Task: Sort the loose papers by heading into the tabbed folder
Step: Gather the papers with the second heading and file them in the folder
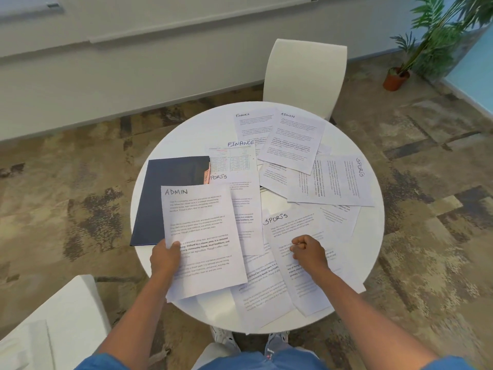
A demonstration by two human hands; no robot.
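Papers (290,145) overlap beside folder (170,193); left hand (165,259) holds ADMIN sheet (202,236).

Round table (186,134) bearing a closed folder (170,182) at left, an ADMIN sheet (205,236) overlapping its near right corner, loose papers (330,182) spread overlapping to the right, a chair (304,73) behind, and a potted plant (426,44) far right.

White printed paper sheets (205,236) are spread on a round white table (186,129) beside a dark navy flat folder (170,182) with an orange tab (206,174), above mottled brown-grey patchwork carpet (80,196).
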